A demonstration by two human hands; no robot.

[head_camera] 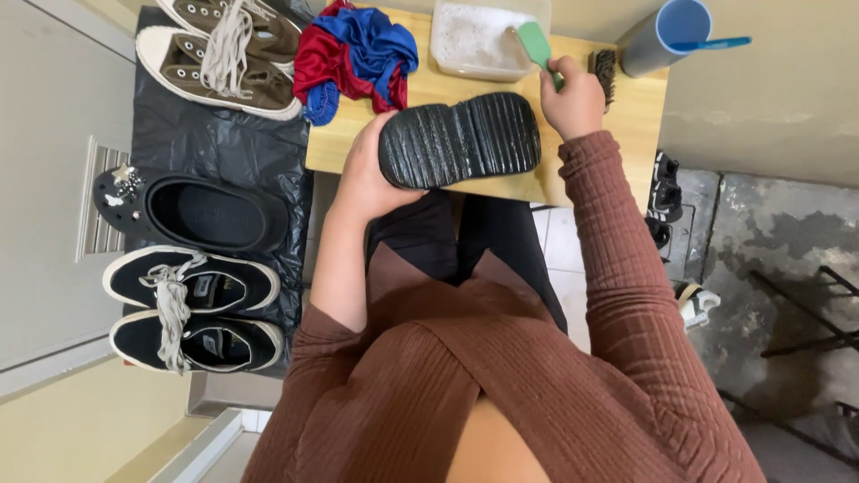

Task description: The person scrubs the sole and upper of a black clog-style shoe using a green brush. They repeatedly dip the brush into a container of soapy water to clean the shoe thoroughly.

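Observation:
My left hand holds a black shoe sole-up over the near edge of a small wooden table; its ribbed tread faces me. My right hand grips the green handle of a brush just above the shoe's right end. The brush head reaches into a clear plastic tub of whitish sudsy water at the table's far side.
A red and blue cloth lies on the table's left. A bristle brush and a blue cup are at the right. On black plastic sheeting to the left lie brown sneakers, a black clog and black sneakers.

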